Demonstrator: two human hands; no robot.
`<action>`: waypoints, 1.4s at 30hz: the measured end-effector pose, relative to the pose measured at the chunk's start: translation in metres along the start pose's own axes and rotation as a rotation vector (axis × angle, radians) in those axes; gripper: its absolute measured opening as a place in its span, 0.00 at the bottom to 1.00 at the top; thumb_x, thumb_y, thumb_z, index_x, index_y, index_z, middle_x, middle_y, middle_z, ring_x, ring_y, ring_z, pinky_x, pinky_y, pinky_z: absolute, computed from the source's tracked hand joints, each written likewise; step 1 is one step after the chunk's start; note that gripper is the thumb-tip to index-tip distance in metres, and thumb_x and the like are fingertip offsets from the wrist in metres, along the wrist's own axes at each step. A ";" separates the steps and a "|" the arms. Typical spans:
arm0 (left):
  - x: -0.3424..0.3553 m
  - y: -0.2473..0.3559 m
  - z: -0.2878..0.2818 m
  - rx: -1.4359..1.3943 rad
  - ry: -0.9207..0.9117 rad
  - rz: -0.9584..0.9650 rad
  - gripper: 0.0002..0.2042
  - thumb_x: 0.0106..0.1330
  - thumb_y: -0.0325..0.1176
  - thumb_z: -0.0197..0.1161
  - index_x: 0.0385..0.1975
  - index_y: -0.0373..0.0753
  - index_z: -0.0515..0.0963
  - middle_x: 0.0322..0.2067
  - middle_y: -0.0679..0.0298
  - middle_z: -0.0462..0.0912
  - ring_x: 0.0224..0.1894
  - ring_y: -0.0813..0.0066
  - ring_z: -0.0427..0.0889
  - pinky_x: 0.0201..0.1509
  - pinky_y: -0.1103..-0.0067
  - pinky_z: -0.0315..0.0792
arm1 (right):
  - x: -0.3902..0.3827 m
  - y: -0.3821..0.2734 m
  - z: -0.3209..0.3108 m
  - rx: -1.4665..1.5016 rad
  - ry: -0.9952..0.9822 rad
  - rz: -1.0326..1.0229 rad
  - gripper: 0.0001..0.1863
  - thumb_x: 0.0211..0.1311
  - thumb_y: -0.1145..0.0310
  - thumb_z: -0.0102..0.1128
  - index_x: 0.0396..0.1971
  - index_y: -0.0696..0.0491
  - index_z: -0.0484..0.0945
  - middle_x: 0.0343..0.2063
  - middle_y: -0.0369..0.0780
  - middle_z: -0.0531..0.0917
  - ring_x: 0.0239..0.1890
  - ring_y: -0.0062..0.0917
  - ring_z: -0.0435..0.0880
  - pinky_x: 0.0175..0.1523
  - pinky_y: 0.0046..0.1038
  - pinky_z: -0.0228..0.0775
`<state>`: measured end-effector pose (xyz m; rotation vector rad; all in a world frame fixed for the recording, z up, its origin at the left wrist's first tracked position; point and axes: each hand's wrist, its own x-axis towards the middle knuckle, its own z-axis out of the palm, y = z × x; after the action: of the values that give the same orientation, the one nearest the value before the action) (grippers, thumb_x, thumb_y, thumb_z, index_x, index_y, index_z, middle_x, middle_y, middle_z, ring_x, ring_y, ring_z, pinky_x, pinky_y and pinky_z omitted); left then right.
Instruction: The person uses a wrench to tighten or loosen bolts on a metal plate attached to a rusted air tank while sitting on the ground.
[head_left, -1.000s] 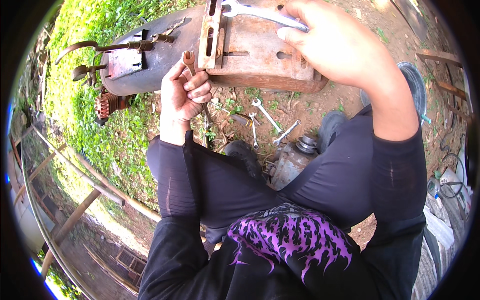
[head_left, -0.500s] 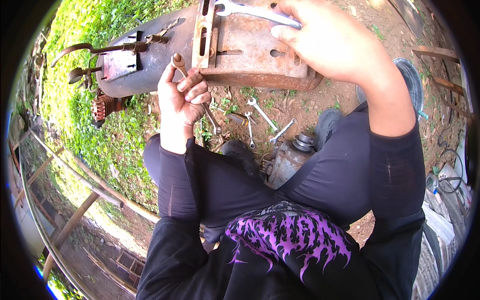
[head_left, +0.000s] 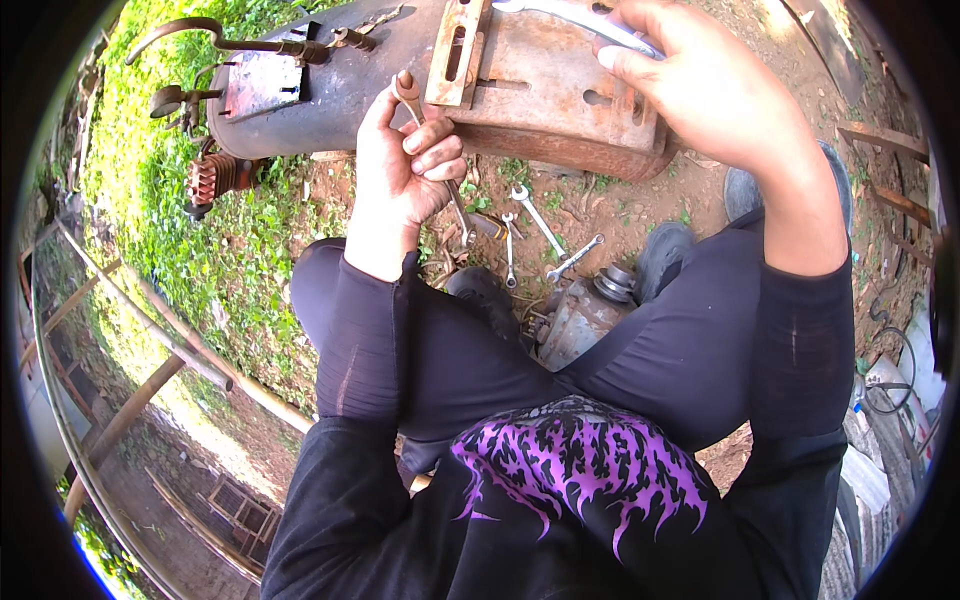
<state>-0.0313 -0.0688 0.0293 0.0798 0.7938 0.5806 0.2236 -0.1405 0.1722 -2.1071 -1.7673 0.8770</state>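
My left hand (head_left: pixel 398 170) is closed around a combination wrench (head_left: pixel 412 103), held upright just in front of the rusty tank's near edge. Over the right part of the rusty metal mount (head_left: pixel 545 95), my right hand (head_left: pixel 715 95) grips another combination wrench (head_left: pixel 578 20). That wrench points left, its far end close to a slotted metal bracket (head_left: pixel 459 45) on top of the mount; the picture's top edge cuts off part of it. The mount sits on a dark cylindrical tank (head_left: pixel 365 85) lying on its side.
Several wrenches (head_left: pixel 540 222) lie on the soil between my feet, with a yellow-and-black tool (head_left: pixel 488 226) beside them. A grey motor-like part with a pulley (head_left: pixel 580 325) stands between my legs. Curved pipes (head_left: pixel 250 44) stick out at the tank's left. Bamboo poles (head_left: pixel 200 330) are at left.
The tank and both hands appear farther right and slightly higher in the picture, as the view has shifted. Both hands keep hold of their wrenches.
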 end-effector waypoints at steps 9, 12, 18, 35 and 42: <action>0.000 0.010 -0.006 0.066 -0.068 0.005 0.22 0.72 0.54 0.52 0.24 0.40 0.70 0.09 0.78 0.57 0.12 0.85 0.55 0.17 0.84 0.52 | 0.000 0.004 -0.009 0.047 -0.057 0.006 0.19 0.66 0.62 0.55 0.49 0.59 0.80 0.43 0.55 0.83 0.49 0.49 0.82 0.55 0.42 0.72; 0.001 0.009 -0.008 0.059 -0.070 -0.006 0.22 0.73 0.54 0.52 0.25 0.40 0.71 0.09 0.78 0.56 0.12 0.85 0.54 0.17 0.83 0.51 | 0.001 0.000 -0.016 0.065 -0.106 0.022 0.19 0.66 0.61 0.55 0.49 0.59 0.80 0.43 0.55 0.83 0.49 0.49 0.82 0.55 0.42 0.72; 0.001 0.008 -0.007 0.074 -0.043 0.008 0.21 0.74 0.54 0.51 0.27 0.42 0.73 0.10 0.78 0.58 0.12 0.85 0.54 0.16 0.84 0.51 | -0.003 0.005 -0.005 0.007 -0.011 -0.037 0.19 0.67 0.61 0.55 0.49 0.59 0.79 0.43 0.55 0.83 0.49 0.49 0.82 0.55 0.42 0.72; -0.009 0.015 0.002 0.274 -0.043 0.054 0.27 0.68 0.63 0.58 0.30 0.40 0.73 0.09 0.78 0.53 0.10 0.87 0.48 0.14 0.86 0.45 | -0.012 0.048 0.073 0.045 0.476 -0.847 0.04 0.53 0.74 0.62 0.29 0.58 0.79 0.30 0.39 0.80 0.37 0.30 0.81 0.45 0.30 0.75; -0.002 -0.011 0.020 0.195 0.100 0.202 0.18 0.76 0.45 0.56 0.21 0.47 0.70 0.08 0.78 0.53 0.10 0.88 0.49 0.14 0.86 0.46 | -0.015 0.026 0.132 0.441 0.295 -0.622 0.04 0.57 0.73 0.59 0.30 0.59 0.76 0.26 0.39 0.76 0.32 0.27 0.77 0.40 0.27 0.75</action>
<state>-0.0132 -0.0763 0.0418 0.3143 0.9450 0.7004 0.1649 -0.1849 0.0583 -1.2286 -1.7143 0.6533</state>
